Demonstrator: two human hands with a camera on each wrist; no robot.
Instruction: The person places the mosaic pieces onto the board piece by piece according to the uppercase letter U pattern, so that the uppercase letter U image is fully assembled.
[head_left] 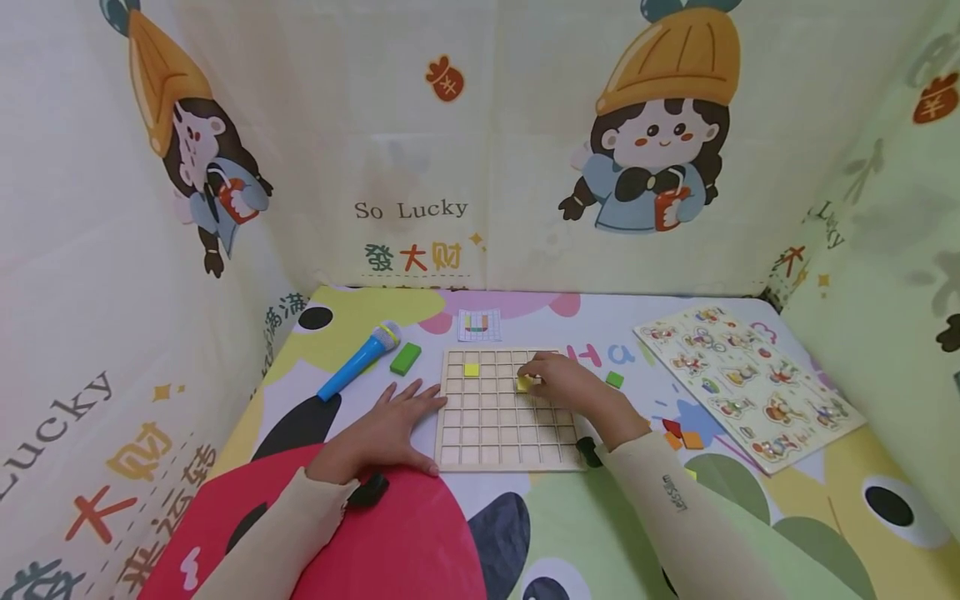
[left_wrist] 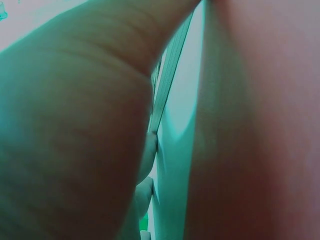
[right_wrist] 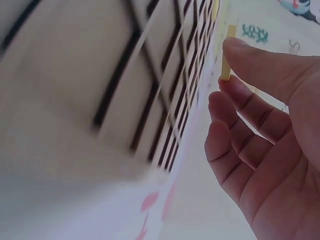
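One hand (head_left: pixel 564 385) (the right) pinches yellow tile (head_left: pixel 522 385).

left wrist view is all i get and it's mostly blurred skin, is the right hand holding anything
Observer: Yes, the right hand pinches a thin yellow tile.
Operator: ok where does it show in the head view
Observer: Against the far half of the wooden grid board, right of its middle; I can't tell whether it touches.
Operator: anything lying on that board
Observer: Yes, a second yellow tile lies toward its far left corner.
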